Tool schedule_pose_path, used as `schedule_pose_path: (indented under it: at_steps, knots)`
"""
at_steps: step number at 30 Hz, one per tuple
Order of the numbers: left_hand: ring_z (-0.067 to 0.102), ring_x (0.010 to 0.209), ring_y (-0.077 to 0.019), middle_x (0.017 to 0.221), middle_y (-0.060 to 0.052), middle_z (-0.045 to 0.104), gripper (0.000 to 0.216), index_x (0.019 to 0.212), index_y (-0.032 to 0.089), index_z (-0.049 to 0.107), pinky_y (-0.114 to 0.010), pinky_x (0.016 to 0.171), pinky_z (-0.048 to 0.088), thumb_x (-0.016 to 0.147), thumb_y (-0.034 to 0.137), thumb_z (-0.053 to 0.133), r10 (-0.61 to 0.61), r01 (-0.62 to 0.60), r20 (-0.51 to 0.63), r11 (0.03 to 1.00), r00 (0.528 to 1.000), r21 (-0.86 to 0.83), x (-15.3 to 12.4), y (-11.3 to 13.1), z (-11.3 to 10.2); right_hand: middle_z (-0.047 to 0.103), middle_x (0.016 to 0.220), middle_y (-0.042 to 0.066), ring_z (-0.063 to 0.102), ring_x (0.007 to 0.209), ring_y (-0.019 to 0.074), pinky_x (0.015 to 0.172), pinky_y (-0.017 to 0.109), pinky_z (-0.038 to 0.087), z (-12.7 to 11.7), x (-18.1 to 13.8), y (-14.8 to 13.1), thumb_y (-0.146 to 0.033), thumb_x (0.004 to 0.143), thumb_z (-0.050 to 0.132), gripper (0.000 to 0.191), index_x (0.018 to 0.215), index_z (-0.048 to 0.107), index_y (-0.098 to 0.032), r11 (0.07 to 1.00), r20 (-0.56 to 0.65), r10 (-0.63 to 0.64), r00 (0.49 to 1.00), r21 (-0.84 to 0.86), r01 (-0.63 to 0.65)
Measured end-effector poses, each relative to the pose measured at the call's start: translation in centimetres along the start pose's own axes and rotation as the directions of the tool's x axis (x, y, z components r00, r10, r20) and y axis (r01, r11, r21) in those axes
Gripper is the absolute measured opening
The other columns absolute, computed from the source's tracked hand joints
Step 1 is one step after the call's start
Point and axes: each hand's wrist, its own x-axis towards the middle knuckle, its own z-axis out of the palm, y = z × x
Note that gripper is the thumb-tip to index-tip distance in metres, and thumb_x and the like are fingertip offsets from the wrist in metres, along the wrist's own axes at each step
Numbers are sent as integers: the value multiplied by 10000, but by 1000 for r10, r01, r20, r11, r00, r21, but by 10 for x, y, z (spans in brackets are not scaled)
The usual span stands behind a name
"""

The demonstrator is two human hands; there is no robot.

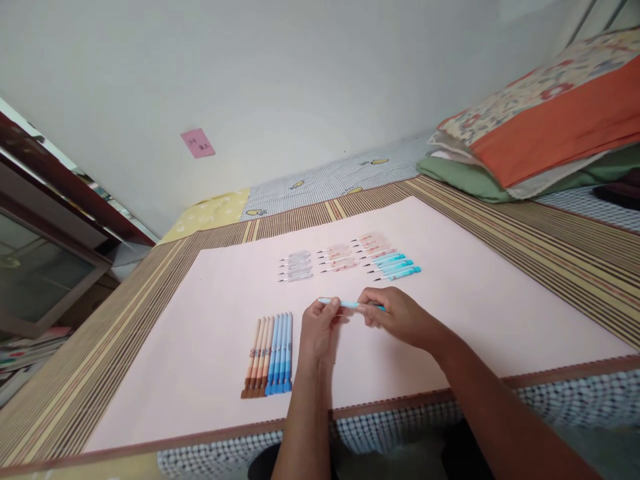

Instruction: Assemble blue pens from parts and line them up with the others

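My left hand pinches the pale blue barrel of a pen held level above the pink sheet. The fingers of my right hand close round the pen's other end, where a brighter blue part shows. To the left of my left hand lies a row of pens, several brown and several blue, side by side. Beyond my hands are rows of slender pieces with dark tips: clear-grey ones, pinkish ones and turquoise ones.
The pink sheet lies on a striped mat, its near edge close to my forearms. Folded bedding with an orange band is piled at the right. A pink note is on the wall, and a glass-fronted cabinet stands at the left.
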Motion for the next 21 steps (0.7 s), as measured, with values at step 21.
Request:
schedule_pose_path:
  at_steps: [21]
  knots:
    - [700,942,-220,918,-86,742,314,1004,148,735,-340,919,502,730,274,820,56,-40,173,994,983,-97,-9,15,-1,644,633,9,540,539,123,511,246,405,2,-2,-7,-468,935,502,333,826,632,-181,922,229,49,972,364,-132]
